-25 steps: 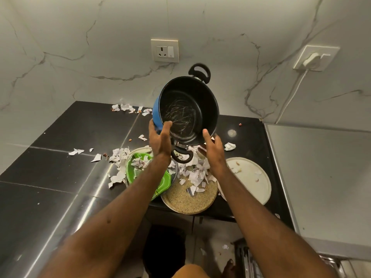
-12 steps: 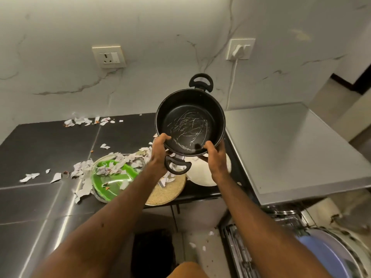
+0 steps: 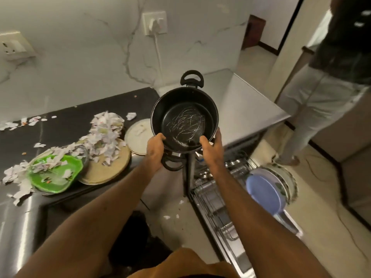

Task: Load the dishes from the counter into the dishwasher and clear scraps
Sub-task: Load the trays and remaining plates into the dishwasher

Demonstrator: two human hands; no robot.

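Note:
I hold a black two-handled pot [image 3: 184, 109] with a scratched inside, tilted toward me, in the air above the counter's right end. My left hand [image 3: 155, 150] grips its near rim on the left, my right hand [image 3: 212, 149] grips the rim on the right. Below and to the right the dishwasher's wire rack [image 3: 216, 199] is pulled out, holding a blue plate [image 3: 265, 193] and a patterned plate [image 3: 287, 177]. On the black counter [image 3: 60, 125] lie a green plate [image 3: 54, 173], a tan round plate [image 3: 104, 169] and a white plate [image 3: 138, 137], with torn paper scraps [image 3: 104, 133] heaped over them.
A steel appliance top [image 3: 245, 105] sits right of the counter. A plug and cable [image 3: 155, 25] hang on the marble wall. Another person [image 3: 321, 93] stands at the right on the floor. Paper bits [image 3: 166, 217] and a dark bin [image 3: 136, 237] lie below the counter edge.
I have turned right with the pot, carrying it from over the scrap-covered plates toward the open dishwasher. The rack and the standing person have come into view.

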